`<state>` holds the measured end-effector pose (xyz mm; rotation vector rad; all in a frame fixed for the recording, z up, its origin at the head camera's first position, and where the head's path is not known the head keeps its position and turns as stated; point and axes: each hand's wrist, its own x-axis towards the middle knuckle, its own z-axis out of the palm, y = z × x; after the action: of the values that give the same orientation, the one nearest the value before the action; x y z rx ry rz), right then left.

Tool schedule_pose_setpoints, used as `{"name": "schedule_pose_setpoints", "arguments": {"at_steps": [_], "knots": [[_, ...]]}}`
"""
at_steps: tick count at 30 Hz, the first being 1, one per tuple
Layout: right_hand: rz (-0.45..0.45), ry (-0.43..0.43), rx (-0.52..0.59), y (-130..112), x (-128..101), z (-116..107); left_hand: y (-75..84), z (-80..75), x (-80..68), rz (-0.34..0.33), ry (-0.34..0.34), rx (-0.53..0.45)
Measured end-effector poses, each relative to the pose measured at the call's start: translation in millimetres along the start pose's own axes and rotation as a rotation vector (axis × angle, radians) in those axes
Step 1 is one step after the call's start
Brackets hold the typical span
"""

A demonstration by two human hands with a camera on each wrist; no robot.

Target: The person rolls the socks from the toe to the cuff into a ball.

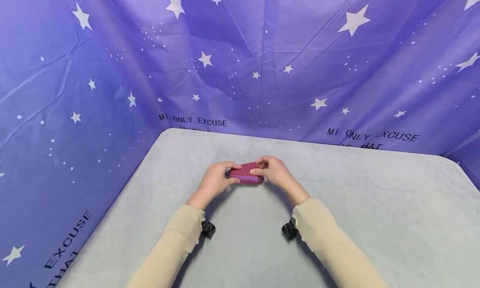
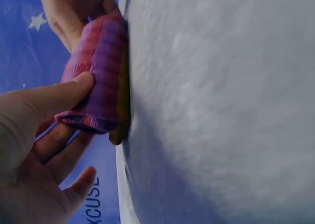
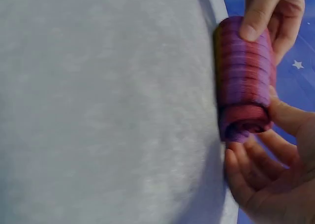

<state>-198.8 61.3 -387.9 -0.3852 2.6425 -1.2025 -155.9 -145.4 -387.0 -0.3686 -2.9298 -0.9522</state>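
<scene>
A rolled-up cloth (image 1: 246,174), striped magenta and purple with a yellow edge (image 2: 120,120) against the table, lies at the middle of the grey table (image 1: 337,221). My left hand (image 1: 229,171) holds its left end, with the thumb (image 2: 74,93) on top of the roll (image 2: 103,66) and the fingers curled past the end. My right hand (image 1: 260,168) holds the right end; in the right wrist view its thumb (image 3: 288,118) lies against the roll (image 3: 243,76) and the fingers curl below it. Each hand also shows at the far end in the other wrist view.
A purple backdrop with white stars and printed words (image 1: 240,63) closes off the table at the back and on the left. The grey table top stretches wide to the right and toward me. Cream sleeves (image 1: 326,238) cover both forearms.
</scene>
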Motion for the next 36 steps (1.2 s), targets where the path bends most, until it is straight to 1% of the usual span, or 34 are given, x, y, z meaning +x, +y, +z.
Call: {"name": "schedule_pose_setpoints", "arguments": {"at_steps": [2,4,6,7,9,11,14,21,23,28,36], "knots": [[-0.125,0.046,-0.016,2.9,-1.7,2.2,-2.3,0.1,4.4,-0.025,-0.001,-0.028],[-0.271,0.093,-0.072,3.9,-4.7,3.1,-4.6,-0.5,7.7,-0.040,-0.011,-0.060],[-0.391,0.120,-0.147,3.2,-7.3,2.9,-8.0,-0.9,10.4,-0.051,-0.025,-0.097],[-0.432,0.117,-0.178,2.0,-8.6,2.2,-9.8,-1.1,11.4,-0.058,-0.032,-0.116],[-0.468,0.092,-0.213,-0.2,-10.3,0.9,-13.7,-1.2,12.9,-0.072,-0.045,-0.155],[-0.462,0.065,-0.228,-0.3,-10.9,-0.1,-17.5,-0.8,13.9,-0.083,-0.052,-0.188],[-0.418,0.036,-0.197,3.4,-10.0,-0.1,-21.6,0.1,15.2,-0.083,-0.059,-0.220],[-0.336,0.026,-0.008,16.6,-0.1,0.8,-28.1,3.1,18.5,-0.085,-0.035,-0.289],[-0.307,0.013,0.017,17.7,1.8,0.1,-28.9,4.1,19.8,-0.090,-0.031,-0.301],[-0.247,-0.013,0.029,18.5,4.4,-2.8,-26.5,4.2,23.0,-0.127,-0.043,-0.314],[-0.213,-0.035,0.039,17.3,8.7,-4.5,-25.3,3.1,27.8,-0.162,-0.055,-0.316]]}}
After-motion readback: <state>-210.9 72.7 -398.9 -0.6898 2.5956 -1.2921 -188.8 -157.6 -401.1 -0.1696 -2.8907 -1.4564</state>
